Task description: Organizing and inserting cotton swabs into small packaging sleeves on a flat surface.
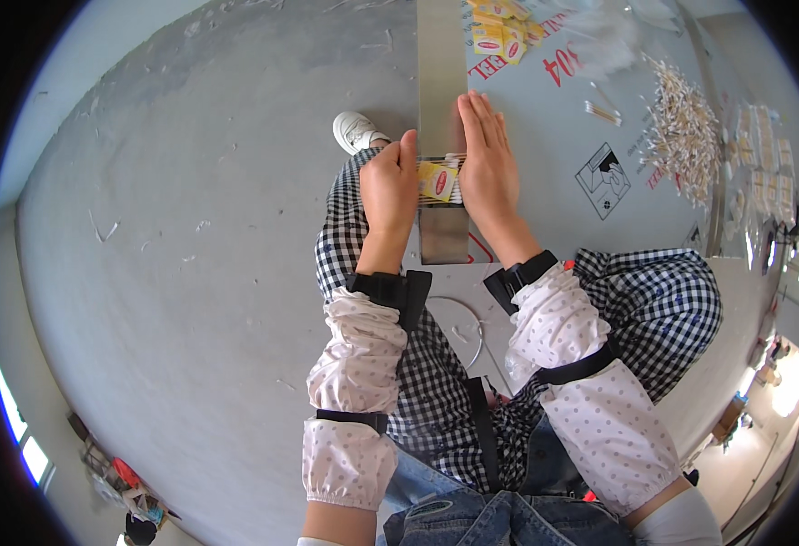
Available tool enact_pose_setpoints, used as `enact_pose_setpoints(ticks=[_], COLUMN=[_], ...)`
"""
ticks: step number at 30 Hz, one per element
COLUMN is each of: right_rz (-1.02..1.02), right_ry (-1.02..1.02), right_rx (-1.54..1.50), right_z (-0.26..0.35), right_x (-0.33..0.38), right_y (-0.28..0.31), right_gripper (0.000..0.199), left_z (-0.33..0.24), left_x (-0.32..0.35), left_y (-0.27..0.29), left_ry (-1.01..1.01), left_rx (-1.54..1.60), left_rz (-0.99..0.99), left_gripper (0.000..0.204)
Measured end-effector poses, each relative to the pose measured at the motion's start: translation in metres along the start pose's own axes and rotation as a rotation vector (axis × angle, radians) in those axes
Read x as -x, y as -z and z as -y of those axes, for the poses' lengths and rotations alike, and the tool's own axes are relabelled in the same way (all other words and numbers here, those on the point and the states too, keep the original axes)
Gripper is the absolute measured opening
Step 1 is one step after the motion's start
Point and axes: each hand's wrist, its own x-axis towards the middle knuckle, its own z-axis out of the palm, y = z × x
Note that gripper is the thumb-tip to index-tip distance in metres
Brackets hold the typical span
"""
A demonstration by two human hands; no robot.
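Observation:
A bundle of cotton swabs (456,189) with a yellow label card (437,181) on top lies between my hands at the table's left edge. My left hand (388,189) is closed at the bundle's left end, thumb pointing up; its curled fingers are mostly hidden. Flat and with fingers stretched forward, my right hand (490,168) rests its palm side against the swabs' right ends. Some swab tips show beside that palm. Both forearms wear pale dotted sleeves with black straps.
The table (545,173) has a printed grey film. A big heap of loose swabs (681,127) lies at right, beside a few stray swabs (603,113). Yellow cards (504,32) sit at the far edge. Packed clear bags (763,164) stand farther right. Grey floor (190,227) spreads left.

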Motion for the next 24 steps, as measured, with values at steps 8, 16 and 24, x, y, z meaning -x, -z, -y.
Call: enact_pose_setpoints(ticks=[8,16,24], right_rz=[-0.029,-0.043,-0.003], right_ry=[-0.022,-0.008,0.069], right_rx=[-0.084,-0.196,-0.263], right_z=[0.004,0.010,0.007], right_x=[-0.001,-0.001,0.001], right_y=[0.002,0.005,0.007], right_gripper=[0.054,0.056,0.058], left_z=[-0.005,-0.009,-0.008], left_x=[0.001,0.001,0.001], left_y=[-0.004,0.002,-0.001], left_ry=[-0.091,-0.107,-0.120], left_rx=[-0.099,-0.166,-0.165], left_rz=[-0.059,-0.069,-0.093], left_gripper=[0.046,0.043,0.044])
